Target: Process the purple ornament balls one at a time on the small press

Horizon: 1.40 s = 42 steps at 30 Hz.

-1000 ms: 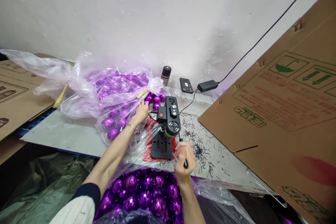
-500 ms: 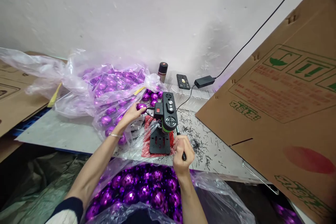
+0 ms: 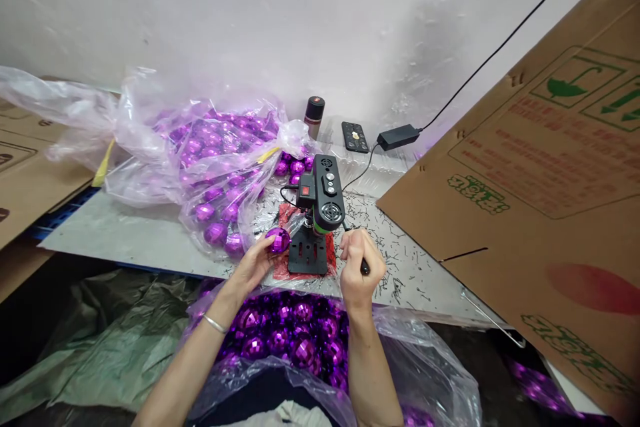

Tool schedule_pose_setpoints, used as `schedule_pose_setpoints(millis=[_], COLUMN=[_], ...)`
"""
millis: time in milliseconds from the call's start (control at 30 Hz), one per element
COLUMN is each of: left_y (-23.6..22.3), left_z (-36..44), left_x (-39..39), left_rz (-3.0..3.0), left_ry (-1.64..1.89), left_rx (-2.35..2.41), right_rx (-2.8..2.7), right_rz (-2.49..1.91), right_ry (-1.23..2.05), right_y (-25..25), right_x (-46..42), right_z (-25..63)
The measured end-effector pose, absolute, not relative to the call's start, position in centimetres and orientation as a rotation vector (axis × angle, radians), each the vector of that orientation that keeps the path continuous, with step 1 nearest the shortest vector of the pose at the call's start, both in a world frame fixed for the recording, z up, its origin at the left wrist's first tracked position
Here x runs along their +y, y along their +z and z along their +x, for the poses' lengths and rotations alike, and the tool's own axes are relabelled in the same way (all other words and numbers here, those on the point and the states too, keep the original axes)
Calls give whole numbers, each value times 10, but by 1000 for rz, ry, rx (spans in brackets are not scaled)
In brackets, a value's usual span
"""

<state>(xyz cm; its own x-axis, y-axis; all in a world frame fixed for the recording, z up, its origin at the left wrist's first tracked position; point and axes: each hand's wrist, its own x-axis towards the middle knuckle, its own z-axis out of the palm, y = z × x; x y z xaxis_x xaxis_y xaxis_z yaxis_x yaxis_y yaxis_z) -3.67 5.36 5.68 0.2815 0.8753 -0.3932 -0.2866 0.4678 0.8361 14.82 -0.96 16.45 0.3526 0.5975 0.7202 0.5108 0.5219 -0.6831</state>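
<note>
The bare left forearm [image 3: 183,377] comes in from the near left and slants toward the far right, a smooth, narrow, silver-coloured bangle [image 3: 215,323] round it close to the wrist. The left hand [image 3: 254,263] reaches forward with its fingers gathered in a light hold at their tips — not a full fist. The bare right forearm [image 3: 373,373] rises more steeply from the near edge, leaning slightly left. At its end the right hand [image 3: 361,268] is curled into a firm fist — knuckles bent, fingers wrapped round. The two hands are apart.
</note>
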Motion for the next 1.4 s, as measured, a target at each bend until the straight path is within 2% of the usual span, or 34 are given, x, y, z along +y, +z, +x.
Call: schedule_pose_setpoints(millis=[300,667,1000,1233,1400], left_y=[27,33,36,45,51], left_z=[2,12,13,-6,-23], left_x=[57,60,63,70,69], left_rz=[1485,1984,2055,1607,1326], left_ry=[975,885,857,792,791], left_rx=[1168,1199,1096,1114,1036], right_rx=[-1286,-1296,-1310,-1309,-1359], right_rz=[-1122,-1075,-1072,-1107,-1185], right_ry=[62,61,33,46,-64], right_y=[163,160,158,159,163], right_x=[-9,-12,-13,-14,-17], right_z=[149,149,148,148,151])
